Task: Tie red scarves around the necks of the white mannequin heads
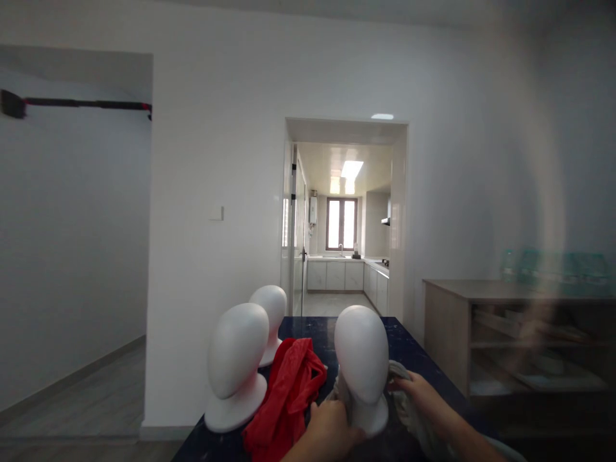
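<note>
A white mannequin head (362,350) stands upright on the dark blue table, in front of me and to the right. Grey cloth, which looks like a scarf (400,405), passes behind its neck and shows on both sides. My right hand (419,396) is closed on the cloth at the right of the neck. At the left, by the head's base, my left hand (331,425) is closed on the cloth's other side; its fingertips are partly hidden. A crumpled red cloth (287,399) lies just left of my left hand.
Two more white mannequin heads, a nearer one (237,359) and a farther one (270,314), stand on the table's (312,326) left side. A wooden shelf cabinet (447,333) is at the right. Beyond the table, a doorway opens onto a kitchen (337,273).
</note>
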`<state>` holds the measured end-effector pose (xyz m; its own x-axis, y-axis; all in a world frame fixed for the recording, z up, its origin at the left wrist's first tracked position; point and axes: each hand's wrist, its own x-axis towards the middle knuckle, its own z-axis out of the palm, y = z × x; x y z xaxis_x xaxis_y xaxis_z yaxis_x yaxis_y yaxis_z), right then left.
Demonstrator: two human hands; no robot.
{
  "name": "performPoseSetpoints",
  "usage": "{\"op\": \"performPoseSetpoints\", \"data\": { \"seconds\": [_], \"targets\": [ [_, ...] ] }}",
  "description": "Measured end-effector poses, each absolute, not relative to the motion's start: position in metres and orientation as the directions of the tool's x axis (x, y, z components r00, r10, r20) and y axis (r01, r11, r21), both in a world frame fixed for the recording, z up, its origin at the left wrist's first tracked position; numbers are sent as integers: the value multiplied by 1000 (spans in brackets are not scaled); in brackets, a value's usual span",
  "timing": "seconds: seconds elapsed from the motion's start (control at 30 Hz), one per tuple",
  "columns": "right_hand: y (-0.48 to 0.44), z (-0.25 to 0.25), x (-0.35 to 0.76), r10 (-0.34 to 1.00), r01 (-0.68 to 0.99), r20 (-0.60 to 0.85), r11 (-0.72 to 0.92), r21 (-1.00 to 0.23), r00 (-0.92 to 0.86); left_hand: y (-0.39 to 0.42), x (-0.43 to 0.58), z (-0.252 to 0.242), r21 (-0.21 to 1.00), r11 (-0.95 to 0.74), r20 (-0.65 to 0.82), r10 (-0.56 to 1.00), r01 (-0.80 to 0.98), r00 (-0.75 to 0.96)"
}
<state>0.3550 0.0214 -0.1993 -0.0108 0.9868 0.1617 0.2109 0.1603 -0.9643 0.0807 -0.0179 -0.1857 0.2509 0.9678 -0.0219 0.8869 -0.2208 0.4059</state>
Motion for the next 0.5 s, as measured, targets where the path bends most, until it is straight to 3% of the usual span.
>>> {"op": "performPoseSetpoints", "data": {
  "seconds": [0.17, 0.3, 0.5],
  "targets": [
    [1, -220, 331, 973, 516, 216, 224, -827, -77, -22, 90, -194, 519, -202, 53, 977, 831, 205],
    [-9, -235, 303, 946, 566, 306, 311, -764, -107, -23, 96, -197, 616, -197, 106, 980, 763, 167],
    [-14, -247, 272, 960, 662, 274, 244, -709, -61, -21, 108, -197, 823, -144, 48, 982, 550, 185]
  ]
}}
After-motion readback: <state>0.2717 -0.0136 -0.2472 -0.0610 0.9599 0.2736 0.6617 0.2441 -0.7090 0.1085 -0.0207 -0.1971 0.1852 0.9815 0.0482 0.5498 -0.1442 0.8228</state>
